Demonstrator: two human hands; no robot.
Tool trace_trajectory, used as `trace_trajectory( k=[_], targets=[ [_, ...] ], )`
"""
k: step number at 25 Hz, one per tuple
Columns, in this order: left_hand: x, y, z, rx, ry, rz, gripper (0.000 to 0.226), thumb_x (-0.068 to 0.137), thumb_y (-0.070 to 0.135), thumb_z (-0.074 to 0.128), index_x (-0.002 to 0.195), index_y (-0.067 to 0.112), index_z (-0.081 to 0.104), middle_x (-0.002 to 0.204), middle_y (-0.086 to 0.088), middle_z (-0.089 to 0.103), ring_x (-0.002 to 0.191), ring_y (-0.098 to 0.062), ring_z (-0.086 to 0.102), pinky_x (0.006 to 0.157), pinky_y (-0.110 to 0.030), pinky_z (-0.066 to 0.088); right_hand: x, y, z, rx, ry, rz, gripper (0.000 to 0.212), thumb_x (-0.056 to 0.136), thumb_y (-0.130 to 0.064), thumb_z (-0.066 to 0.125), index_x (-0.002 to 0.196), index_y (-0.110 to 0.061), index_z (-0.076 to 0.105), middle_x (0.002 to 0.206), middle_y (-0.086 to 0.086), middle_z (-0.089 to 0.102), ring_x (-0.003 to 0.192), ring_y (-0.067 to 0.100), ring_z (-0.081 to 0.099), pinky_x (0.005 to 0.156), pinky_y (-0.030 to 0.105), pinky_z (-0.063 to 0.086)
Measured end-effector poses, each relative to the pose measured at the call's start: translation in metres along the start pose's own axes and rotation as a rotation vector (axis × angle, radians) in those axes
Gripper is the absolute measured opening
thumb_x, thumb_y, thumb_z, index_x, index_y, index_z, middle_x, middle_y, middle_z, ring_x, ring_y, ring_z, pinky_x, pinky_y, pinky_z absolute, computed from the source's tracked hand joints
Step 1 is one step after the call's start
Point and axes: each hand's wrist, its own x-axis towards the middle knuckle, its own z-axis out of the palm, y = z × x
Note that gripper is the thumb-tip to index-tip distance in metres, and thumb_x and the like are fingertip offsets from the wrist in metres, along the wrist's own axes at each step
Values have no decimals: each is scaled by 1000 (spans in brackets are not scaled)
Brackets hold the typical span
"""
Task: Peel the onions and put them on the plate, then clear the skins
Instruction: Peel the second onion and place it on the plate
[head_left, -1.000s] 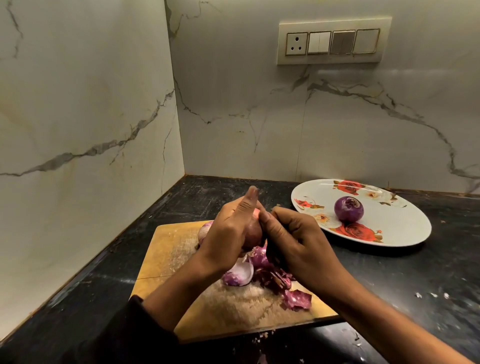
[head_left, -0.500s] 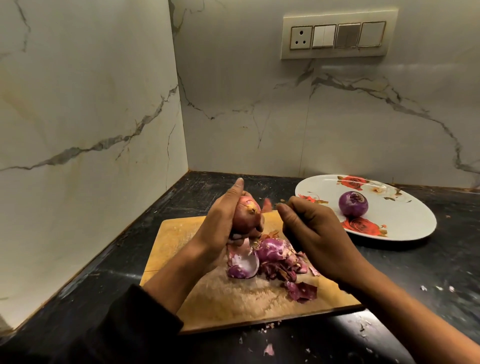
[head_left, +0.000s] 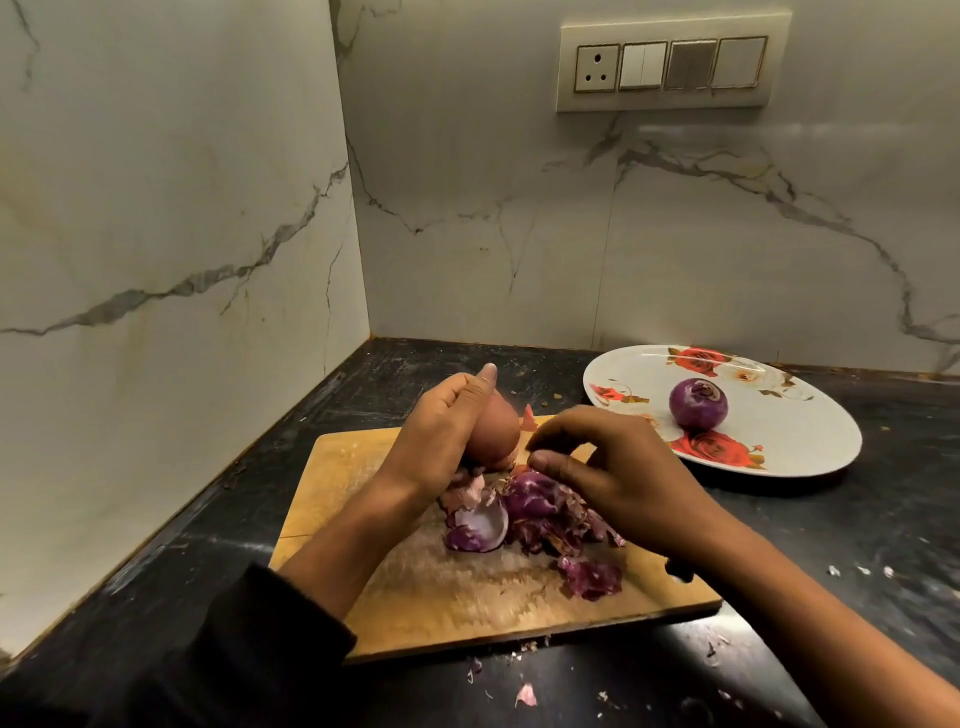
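My left hand (head_left: 441, 431) grips a brown-skinned onion (head_left: 496, 434) above the wooden cutting board (head_left: 363, 457). My right hand (head_left: 618, 473) hovers just right of the onion with fingers curved and thumb near the fingertips; whether it pinches a scrap of skin I cannot tell. A heap of purple onion skins (head_left: 530, 514) lies on the board under both hands, with one more piece (head_left: 589, 577) nearer me. A peeled purple onion (head_left: 697, 404) sits on the white flowered plate (head_left: 810, 447) at the right.
The dark counter (head_left: 857, 530) meets marble walls in a corner at the left and back. Small skin scraps (head_left: 525, 693) lie on the counter in front of the board and at the right. A switch panel (head_left: 670, 65) is on the back wall.
My right hand has drawn away from the onion and dropped lower over the skin heap. My left hand has turned the onion, so its smooth brown side faces me.
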Motion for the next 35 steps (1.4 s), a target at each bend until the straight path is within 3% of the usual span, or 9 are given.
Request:
trace_trajectory(
  k=[3,7,10,14,18,23,26,29,35],
  targets=[
    [-1,-2,2,108,-56,21,52,92,60,47,103,11,59,102,-22,66,90,-33,71,56,-25,53,0,-4,-3,174,156,16,40,77,-54,67,105,-25,68,89,-13,69,88,2,66,68,16,53],
    [0,-6,5,108,-99,52,46,87,60,51,104,19,63,101,-8,66,90,-17,70,69,-23,55,2,-4,-2,220,249,7,9,85,-16,75,91,-19,69,76,-7,70,72,8,69,62,18,53],
    [-1,-4,5,12,-117,18,37,86,54,56,103,23,67,102,-6,68,94,-21,71,71,-27,57,2,1,-4,205,312,83,15,87,-7,74,88,-21,68,74,-7,69,68,6,68,61,17,53],
    [-4,1,5,-87,-117,9,30,87,51,55,97,29,73,97,3,73,94,-21,71,68,-31,58,1,7,-3,44,170,178,17,88,-8,72,93,-24,72,79,-14,70,71,-3,67,67,14,55],
    [-7,3,6,-79,-150,37,41,91,58,43,100,32,73,103,-12,74,94,-35,66,81,-48,49,1,5,-1,-14,7,166,14,91,-17,70,100,-25,78,87,-16,74,80,-7,66,69,8,49],
    [-7,-1,4,-30,-187,-49,43,102,52,34,112,28,69,115,-12,66,94,-22,67,69,-29,55,1,-3,-7,397,158,119,22,88,-33,67,110,-31,71,94,-11,73,83,7,72,66,20,57],
    [-9,-3,7,-1,-205,6,25,107,26,35,119,22,57,114,-9,62,100,-19,67,85,-42,60,1,-2,1,467,137,104,38,82,-40,73,119,-34,69,101,-9,71,88,11,72,67,25,59],
    [-12,-7,18,264,-209,191,16,106,13,40,120,17,46,105,-6,57,97,-19,61,92,-47,54,-2,3,22,275,288,106,20,90,-10,71,99,-27,74,95,-9,73,89,7,69,78,33,57],
    [-11,-8,20,468,-188,327,13,105,15,42,117,19,46,101,-3,55,93,-17,56,86,-46,51,2,5,32,82,399,110,21,88,-7,70,92,-27,69,89,-8,69,80,2,64,70,14,48]
  ],
)
